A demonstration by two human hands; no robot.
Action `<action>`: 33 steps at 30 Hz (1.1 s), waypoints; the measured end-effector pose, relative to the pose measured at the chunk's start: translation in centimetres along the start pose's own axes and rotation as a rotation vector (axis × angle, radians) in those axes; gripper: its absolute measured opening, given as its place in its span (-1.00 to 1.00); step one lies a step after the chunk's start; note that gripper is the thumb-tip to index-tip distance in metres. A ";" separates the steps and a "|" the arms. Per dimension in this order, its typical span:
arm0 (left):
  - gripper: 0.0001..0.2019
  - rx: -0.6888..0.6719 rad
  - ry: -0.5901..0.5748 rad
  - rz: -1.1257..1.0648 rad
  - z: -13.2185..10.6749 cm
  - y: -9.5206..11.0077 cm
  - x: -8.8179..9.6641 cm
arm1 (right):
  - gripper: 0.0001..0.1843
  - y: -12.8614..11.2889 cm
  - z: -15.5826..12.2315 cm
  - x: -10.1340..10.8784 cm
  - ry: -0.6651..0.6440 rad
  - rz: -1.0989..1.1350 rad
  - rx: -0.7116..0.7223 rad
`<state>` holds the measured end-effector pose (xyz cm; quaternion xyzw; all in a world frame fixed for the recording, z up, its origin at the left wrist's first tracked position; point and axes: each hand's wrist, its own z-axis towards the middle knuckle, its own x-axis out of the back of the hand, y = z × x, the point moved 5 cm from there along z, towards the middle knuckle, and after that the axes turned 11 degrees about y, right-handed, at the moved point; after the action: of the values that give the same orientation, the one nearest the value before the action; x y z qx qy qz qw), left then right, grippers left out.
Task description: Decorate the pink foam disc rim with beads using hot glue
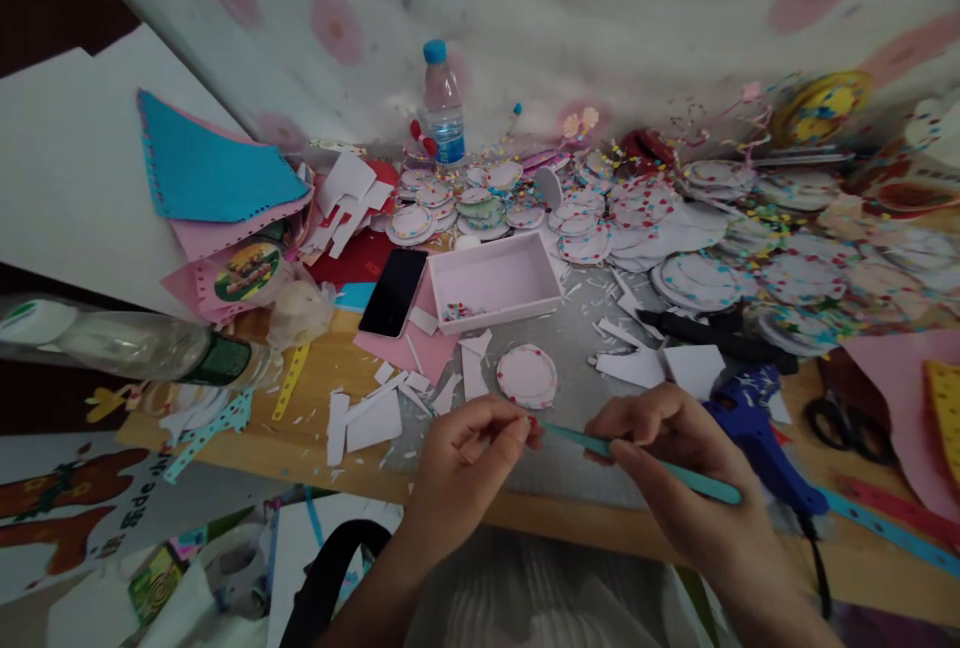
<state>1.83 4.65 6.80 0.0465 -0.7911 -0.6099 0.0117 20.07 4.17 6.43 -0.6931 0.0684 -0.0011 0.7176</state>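
My right hand (667, 458) is closed around slim teal tweezers (697, 480), with their fine tip pointing left. That tip meets the fingertips of my left hand (480, 458), whose thumb and forefinger pinch a tiny red piece (534, 421), partly hidden by the fingers. Just beyond my hands, a round white paper disc (527, 376) with red dots along its edge lies flat on the grey mat (581, 378). Farther back stands a shallow pale pink box (499, 278), with small coloured bits in its near left corner.
Piles of dotted discs (697, 283) spread along the back. A blue glue gun (772, 438) and black scissors (847, 428) lie at right. To the left are a phone (394, 293), paper scraps (367, 423) and a bottle on its side (142, 343). An upright water bottle (444, 108) stands behind.
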 end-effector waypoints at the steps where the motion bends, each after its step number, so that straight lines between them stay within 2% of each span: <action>1: -0.87 0.012 -0.008 0.011 0.0 0.0 -0.1 | -0.84 -0.1 -0.1 0.0 -0.004 -0.010 0.011; 7: -0.89 0.030 -0.023 -0.021 -0.2 0.0 -0.4 | -0.84 -0.7 -0.1 0.3 0.003 -0.041 0.059; 17: -0.88 0.017 -0.052 0.045 -0.1 0.0 -0.5 | -0.84 -0.8 -0.4 -0.2 -0.017 -0.034 0.033; 23: -0.84 -0.057 -0.049 0.126 0.5 0.5 -0.2 | -0.83 -1.0 -0.1 0.5 0.025 0.005 0.090; 26: -0.85 -0.202 0.034 0.286 2.5 1.7 0.8 | -0.83 -1.5 -0.2 1.0 0.078 0.004 0.135; 30: -0.87 -0.609 0.233 0.578 6.8 4.4 2.2 | -0.82 -1.9 -0.7 1.3 0.134 -0.042 0.181; 33: -0.84 -0.841 0.291 0.904 10.2 5.1 2.2 | -0.82 -2.2 -1.3 1.3 0.163 -0.092 0.238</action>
<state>-1.46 15.52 9.02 -0.2183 -0.4155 -0.7909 0.3927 21.49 2.69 8.47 -0.6031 0.0941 -0.0982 0.7860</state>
